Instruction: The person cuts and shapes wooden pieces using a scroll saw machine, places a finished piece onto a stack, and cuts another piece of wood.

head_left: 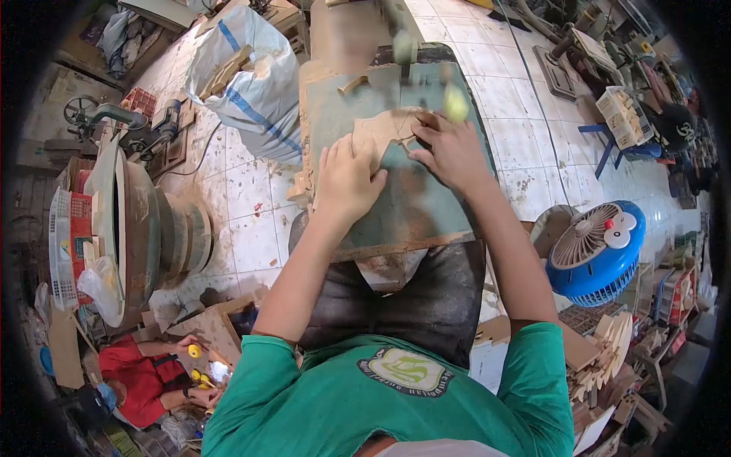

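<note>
A flat, light-brown wooden piece (pixel 386 128) with a curved, cut-out outline lies on the greenish work table (pixel 365 221) of a machine. My left hand (pixel 346 179) rests flat on its left part, fingers stretched forward and thumb out to the side. My right hand (pixel 449 148) grips its right edge with curved fingers and thumb. Just beyond the hands, the machine's upper part (pixel 405 57) is smeared by motion, so its blade cannot be made out. A blurred yellow-green object (pixel 455 103) appears beside my right hand. A small wooden offcut (pixel 352 84) lies farther back on the table.
A white sack (pixel 251 84) with wood scraps stands left of the table. A large green machine (pixel 141 221) is farther left, and a blue fan (pixel 598 251) is at right. A person in red (pixel 141 377) sits behind at lower left. Stacked wooden pieces (pixel 605 358) fill the lower right.
</note>
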Action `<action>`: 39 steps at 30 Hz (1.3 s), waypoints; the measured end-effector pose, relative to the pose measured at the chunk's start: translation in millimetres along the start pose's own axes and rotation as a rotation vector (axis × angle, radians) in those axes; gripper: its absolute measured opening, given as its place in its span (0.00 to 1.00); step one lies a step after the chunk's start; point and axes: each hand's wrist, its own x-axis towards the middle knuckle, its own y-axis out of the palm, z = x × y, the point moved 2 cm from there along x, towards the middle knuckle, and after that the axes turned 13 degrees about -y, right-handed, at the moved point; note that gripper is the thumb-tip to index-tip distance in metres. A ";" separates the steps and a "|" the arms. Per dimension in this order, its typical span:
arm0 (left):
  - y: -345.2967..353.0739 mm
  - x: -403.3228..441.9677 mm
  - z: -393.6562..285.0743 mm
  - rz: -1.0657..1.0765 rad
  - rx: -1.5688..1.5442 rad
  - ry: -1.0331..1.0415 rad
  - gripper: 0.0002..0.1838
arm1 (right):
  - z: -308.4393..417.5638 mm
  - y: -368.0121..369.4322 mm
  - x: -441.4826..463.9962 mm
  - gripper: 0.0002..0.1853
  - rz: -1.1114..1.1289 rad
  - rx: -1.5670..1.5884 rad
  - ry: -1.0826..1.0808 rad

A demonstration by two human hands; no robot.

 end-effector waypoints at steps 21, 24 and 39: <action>-9.2 37.1 27.5 0.115 -0.095 0.232 0.34 | -13.7 -0.5 -10.5 0.24 0.012 0.072 -0.182; -8.1 43.8 31.3 0.195 -0.172 0.239 0.34 | -11.6 0.9 -9.0 0.25 0.208 0.062 -0.052; -8.2 74.9 43.3 0.289 0.129 0.294 0.31 | 23.7 -6.2 -10.3 0.22 0.023 -0.039 0.000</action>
